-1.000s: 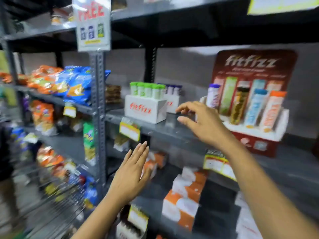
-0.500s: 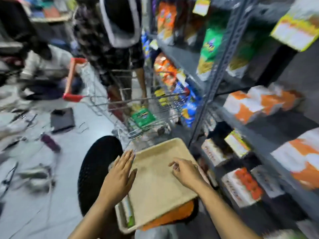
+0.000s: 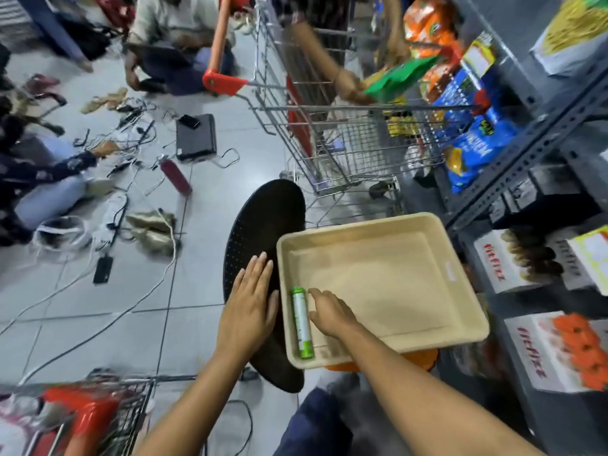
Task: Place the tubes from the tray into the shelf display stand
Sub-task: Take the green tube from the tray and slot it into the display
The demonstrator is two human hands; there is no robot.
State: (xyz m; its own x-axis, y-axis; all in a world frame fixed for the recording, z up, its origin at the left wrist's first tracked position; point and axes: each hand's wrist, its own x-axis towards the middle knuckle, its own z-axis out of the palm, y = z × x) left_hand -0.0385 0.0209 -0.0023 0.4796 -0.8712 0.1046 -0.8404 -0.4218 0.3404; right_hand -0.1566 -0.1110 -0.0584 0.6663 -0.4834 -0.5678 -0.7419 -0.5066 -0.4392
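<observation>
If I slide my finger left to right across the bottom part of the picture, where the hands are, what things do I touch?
left hand → green tube → right hand → bare floor of the beige tray → orange-and-white box on the shelf

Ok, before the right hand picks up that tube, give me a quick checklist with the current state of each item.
1. Tube present in the tray: ok. One green-capped tube lies flat by the left wall of the beige tray.
2. Right hand on target: ok. The right hand sits just beside the tube, fingers open, no grip yet.
3. Left hand out of the way: ok. The left hand is flat, outside the tray, over the black round stool.
4. Tray steady: cannot tell. What it rests on is mostly hidden.
5. Other tubes left: ok. The rest of the tray is bare.
6. Display stand ready: cannot tell. It is out of view.
</observation>
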